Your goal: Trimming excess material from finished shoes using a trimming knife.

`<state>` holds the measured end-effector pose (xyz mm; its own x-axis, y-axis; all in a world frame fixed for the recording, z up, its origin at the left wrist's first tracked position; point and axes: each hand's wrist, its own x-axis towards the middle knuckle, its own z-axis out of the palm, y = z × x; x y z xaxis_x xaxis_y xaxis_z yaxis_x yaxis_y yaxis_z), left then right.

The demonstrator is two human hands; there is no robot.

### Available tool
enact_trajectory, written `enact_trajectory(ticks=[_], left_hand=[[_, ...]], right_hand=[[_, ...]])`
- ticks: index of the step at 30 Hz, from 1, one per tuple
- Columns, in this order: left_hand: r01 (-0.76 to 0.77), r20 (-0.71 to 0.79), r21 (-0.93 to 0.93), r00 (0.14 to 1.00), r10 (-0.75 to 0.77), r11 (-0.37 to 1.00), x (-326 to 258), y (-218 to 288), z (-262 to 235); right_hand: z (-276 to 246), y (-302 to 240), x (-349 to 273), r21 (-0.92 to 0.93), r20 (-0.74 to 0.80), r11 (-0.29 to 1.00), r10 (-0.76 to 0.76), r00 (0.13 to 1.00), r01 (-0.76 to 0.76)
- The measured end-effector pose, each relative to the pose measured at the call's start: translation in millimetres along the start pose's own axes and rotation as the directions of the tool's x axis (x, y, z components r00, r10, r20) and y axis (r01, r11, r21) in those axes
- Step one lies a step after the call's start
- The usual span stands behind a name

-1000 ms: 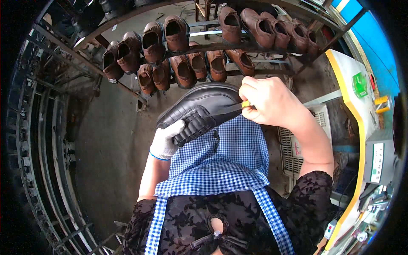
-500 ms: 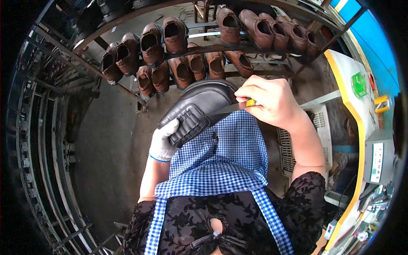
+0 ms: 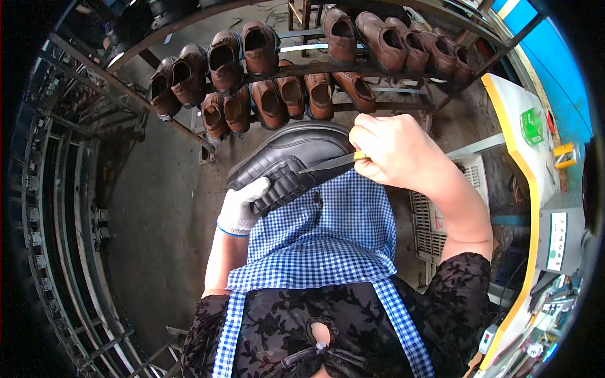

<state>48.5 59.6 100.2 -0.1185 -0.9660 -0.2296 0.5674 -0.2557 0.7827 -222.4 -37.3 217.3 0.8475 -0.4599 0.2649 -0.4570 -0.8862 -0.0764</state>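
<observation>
A black leather shoe (image 3: 291, 148) lies tilted in front of my chest, with its ribbed black sole edge turned toward me. My left hand (image 3: 242, 205), in a white knit glove, is closed around the near-left end of the shoe, thumb on the ribbed part. Bare, my right hand (image 3: 394, 151) is closed on the handle of a thin-bladed knife (image 3: 331, 164). A bit of its yellow handle shows at my fingers. The blade points left, its tip at the ribbed sole edge; whether it has gone in I cannot tell.
Brown shoes (image 3: 259, 47) stand in rows on a metal rack (image 3: 302, 72) ahead. A white plastic crate (image 3: 479, 189) sits at right, beside a yellow-edged workbench (image 3: 513, 120) with a green box (image 3: 531, 126) and a grey machine (image 3: 559, 233). Metal racking (image 3: 69, 220) runs along the left.
My left hand and the shoe have shifted slightly left, and the shoe lies a little flatter. My right hand and the knife have moved slightly left, with the blade tip farther left along the sole.
</observation>
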Motion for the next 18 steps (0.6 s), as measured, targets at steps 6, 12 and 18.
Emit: enact_trajectory(ticks=[6, 12, 18], left_hand=[[0.034, 0.002, -0.137, 0.999, -0.034, 0.99, -0.3, -5.0, -6.1], [0.032, -0.008, -0.267, 0.999, -0.036, 0.963, -1.0, -3.7, -3.6], [-0.006, -0.008, -0.169, 1.0, 0.005, 0.986, -4.4, -1.2, -1.9]], right_hand=[[11.8, 5.4, -3.9, 0.323, -0.144, 0.946, 0.074, 0.987, -0.024], [14.3, 5.7, -11.0, 0.394, -0.331, 0.918, 0.098, 0.939, 0.043], [3.0, 2.0, -7.0, 0.316, -0.267, 0.948, 0.06, 0.962, 0.029]])
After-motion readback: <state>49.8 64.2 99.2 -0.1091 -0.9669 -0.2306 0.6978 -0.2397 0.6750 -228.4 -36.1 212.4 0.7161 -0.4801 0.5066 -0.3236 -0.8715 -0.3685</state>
